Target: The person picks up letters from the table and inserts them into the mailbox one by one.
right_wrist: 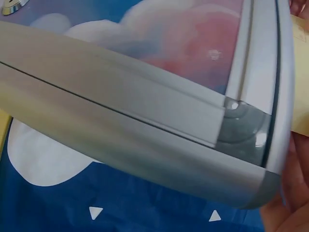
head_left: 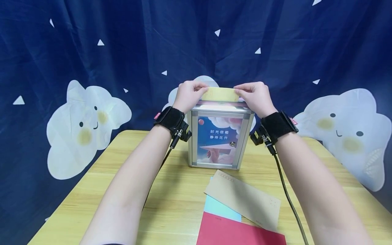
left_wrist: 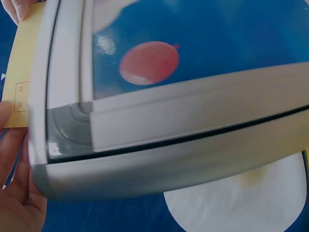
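Observation:
A yellow envelope (head_left: 220, 94) stands on edge at the top of a silver-framed letter box (head_left: 218, 139). My left hand (head_left: 188, 95) pinches its left end between thumb and fingers, and my right hand (head_left: 255, 97) pinches the right end the same way. The left wrist view has the envelope (left_wrist: 23, 72) partly behind the frame, with left-hand fingers at its end. In the right wrist view, only a strip of the envelope (right_wrist: 300, 87) shows past the box corner, beside the right hand (right_wrist: 289, 208). The envelope's lower edge is hidden behind the box's top edge.
On the wooden table (head_left: 171, 194), in front of the box, a brown envelope (head_left: 245, 200) overlaps a light blue envelope (head_left: 220, 207) and a red one (head_left: 239, 233). A cable runs from each wrist strap. Behind the table hangs a blue curtain (head_left: 128, 41) with clouds.

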A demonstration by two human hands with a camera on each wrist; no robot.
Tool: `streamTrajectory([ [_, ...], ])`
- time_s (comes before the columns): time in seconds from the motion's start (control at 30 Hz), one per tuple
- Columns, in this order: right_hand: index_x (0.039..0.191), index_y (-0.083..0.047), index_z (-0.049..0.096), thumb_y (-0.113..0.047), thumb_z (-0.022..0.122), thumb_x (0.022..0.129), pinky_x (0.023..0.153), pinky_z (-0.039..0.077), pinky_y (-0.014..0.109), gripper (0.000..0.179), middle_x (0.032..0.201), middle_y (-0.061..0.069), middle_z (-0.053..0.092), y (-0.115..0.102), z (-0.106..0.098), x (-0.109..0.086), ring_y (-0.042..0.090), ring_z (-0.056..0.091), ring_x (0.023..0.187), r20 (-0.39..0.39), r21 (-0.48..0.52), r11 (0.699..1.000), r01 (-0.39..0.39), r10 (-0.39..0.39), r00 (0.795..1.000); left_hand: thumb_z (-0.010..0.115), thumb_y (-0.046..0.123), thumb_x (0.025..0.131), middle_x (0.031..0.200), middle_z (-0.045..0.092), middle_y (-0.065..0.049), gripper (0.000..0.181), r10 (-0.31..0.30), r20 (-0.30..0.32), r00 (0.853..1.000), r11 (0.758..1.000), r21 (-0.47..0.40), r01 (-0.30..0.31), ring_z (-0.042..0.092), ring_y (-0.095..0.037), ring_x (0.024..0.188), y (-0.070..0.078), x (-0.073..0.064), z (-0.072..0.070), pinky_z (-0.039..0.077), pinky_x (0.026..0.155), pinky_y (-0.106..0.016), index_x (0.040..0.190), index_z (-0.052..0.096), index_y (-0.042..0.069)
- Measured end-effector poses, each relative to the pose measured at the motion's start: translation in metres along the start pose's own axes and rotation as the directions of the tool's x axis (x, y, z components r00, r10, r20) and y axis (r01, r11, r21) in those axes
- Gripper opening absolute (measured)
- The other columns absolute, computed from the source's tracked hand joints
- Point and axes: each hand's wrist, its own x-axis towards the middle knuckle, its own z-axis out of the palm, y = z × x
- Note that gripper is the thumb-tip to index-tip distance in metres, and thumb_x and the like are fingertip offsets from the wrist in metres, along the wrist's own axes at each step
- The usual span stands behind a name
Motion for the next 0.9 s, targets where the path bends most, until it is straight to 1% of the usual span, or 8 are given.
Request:
streamTrajectory([
  [0.17,0.107,-0.003,0.069,-0.022,0.059,0.09,0.079,0.049,0.035,0.027,0.105,0.013,0.067,0.005,0.005,-0.001,0.023,0.058,0.093,0.035,-0.03,0.999,-0.025,0.026,0.999,0.063,0.025,0.087,0.098,0.07,-0.001,0.02,-0.01,0.017,1.0,0.999,0.041,0.009,0.059,-0.012,0.092,-0.008,0.0,0.005,0.046,0.08,-0.028,0.1,0.073,0.014],
  [0.3,0.106,-0.001,0.069,-0.019,0.06,0.09,0.078,0.047,0.038,0.026,0.106,0.015,0.066,0.01,0.009,-0.001,0.024,0.056,0.092,0.033,-0.056,0.998,-0.015,0.017,0.999,0.063,0.022,0.087,0.102,0.07,-0.003,0.019,-0.025,0.04,0.999,0.999,0.036,0.024,0.059,-0.014,0.096,-0.009,-0.003,0.007,0.045,0.084,-0.029,0.1,0.073,0.012],
  [0.4,0.105,0.0,0.069,-0.017,0.061,0.089,0.075,0.045,0.039,0.024,0.103,0.016,0.064,0.014,0.012,-0.001,0.026,0.054,0.09,0.029,-0.089,0.996,0.003,-0.001,1.0,0.062,0.02,0.088,0.105,0.069,-0.004,0.019,-0.037,0.07,0.997,0.998,0.053,0.033,0.058,-0.014,0.097,-0.01,-0.005,0.008,0.045,0.085,-0.03,0.101,0.073,0.011],
  [0.57,0.103,0.0,0.07,-0.013,0.061,0.088,0.07,0.04,0.038,0.022,0.092,0.014,0.06,0.017,0.016,-0.002,0.026,0.049,0.085,0.021,-0.153,0.987,0.043,-0.04,0.999,0.059,0.02,0.089,0.107,0.068,-0.004,0.022,-0.021,0.119,0.993,0.994,0.113,0.008,0.059,-0.015,0.099,-0.013,-0.007,0.012,0.045,0.086,-0.031,0.106,0.071,0.012],
  [0.67,0.102,0.0,0.07,-0.013,0.061,0.088,0.069,0.037,0.038,0.022,0.09,0.013,0.057,0.018,0.017,-0.003,0.026,0.047,0.084,0.023,-0.177,0.982,0.071,-0.068,0.997,0.056,0.022,0.091,0.11,0.067,-0.004,0.025,-0.012,0.137,0.99,0.99,0.14,-0.007,0.059,-0.016,0.102,-0.016,-0.008,0.012,0.045,0.088,-0.032,0.11,0.069,0.013],
  [0.9,0.102,0.002,0.07,-0.014,0.061,0.088,0.073,0.036,0.041,0.023,0.092,0.015,0.057,0.019,0.016,-0.005,0.028,0.047,0.086,0.028,-0.186,0.975,0.121,-0.118,0.993,0.054,0.024,0.091,0.113,0.066,-0.004,0.027,0.011,0.152,0.988,0.99,0.138,-0.032,0.057,-0.016,0.106,-0.018,-0.011,0.01,0.044,0.09,-0.031,0.113,0.067,0.014],
])
